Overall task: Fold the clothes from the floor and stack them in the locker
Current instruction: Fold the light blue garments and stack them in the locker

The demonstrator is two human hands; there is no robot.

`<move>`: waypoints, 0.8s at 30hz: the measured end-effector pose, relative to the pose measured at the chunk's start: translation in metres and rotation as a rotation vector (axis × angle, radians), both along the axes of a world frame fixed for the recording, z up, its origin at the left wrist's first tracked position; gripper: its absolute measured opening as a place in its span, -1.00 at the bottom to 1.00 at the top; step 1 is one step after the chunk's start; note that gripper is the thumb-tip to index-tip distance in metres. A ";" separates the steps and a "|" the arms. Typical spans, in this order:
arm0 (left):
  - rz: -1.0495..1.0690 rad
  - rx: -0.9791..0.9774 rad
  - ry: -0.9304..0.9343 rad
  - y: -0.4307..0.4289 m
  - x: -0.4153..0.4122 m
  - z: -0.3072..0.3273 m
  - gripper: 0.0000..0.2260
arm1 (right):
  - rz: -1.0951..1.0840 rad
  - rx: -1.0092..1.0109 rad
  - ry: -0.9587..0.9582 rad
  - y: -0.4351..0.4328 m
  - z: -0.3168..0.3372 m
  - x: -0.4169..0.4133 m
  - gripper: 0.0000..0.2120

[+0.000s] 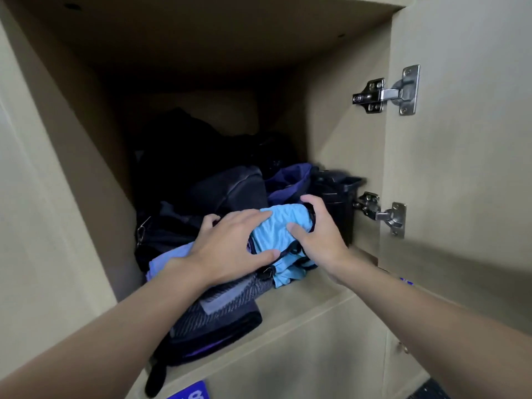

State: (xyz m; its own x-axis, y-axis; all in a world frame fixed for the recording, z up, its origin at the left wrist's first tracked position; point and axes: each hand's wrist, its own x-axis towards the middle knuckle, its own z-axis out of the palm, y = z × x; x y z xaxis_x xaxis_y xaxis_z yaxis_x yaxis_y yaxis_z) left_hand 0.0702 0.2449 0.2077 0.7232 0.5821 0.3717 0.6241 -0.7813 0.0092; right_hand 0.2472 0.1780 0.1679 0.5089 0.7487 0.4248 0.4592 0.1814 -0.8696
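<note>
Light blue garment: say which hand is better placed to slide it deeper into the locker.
Probably the right hand: its fingers curl round the light blue garment, while the left hand only lies flat on top.

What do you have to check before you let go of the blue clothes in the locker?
1. Locker door open wide: ok.
2. Light blue clothes inside, on top of the grey striped bag: ok.
3. Left hand pressing flat on the pile: ok.
4. Right hand gripping the clothes' right end: ok.
5. Clothes folded neatly: cannot tell, the hands cover much of them.
6. Bag fully on the shelf: not ok, its front sticks out over the edge.
</note>
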 end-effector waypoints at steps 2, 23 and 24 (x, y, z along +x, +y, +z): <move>0.024 0.068 0.020 0.004 0.003 -0.007 -0.30 | -0.094 0.002 -0.159 0.005 -0.008 0.000 -0.61; 0.062 0.094 -0.198 0.015 0.010 -0.036 -0.56 | -0.195 -0.052 -0.371 0.023 -0.053 -0.006 -0.40; 0.071 0.104 -0.205 0.015 0.011 -0.037 -0.58 | -0.187 -0.035 -0.345 0.023 -0.056 -0.006 -0.40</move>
State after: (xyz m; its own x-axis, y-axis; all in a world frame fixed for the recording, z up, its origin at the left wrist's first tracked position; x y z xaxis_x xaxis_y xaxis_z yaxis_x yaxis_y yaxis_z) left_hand 0.0809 0.2599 0.1707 0.5854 0.5794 0.5671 0.6707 -0.7391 0.0629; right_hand 0.2410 0.2013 0.1118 0.4698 0.6733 0.5710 0.7481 0.0397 -0.6624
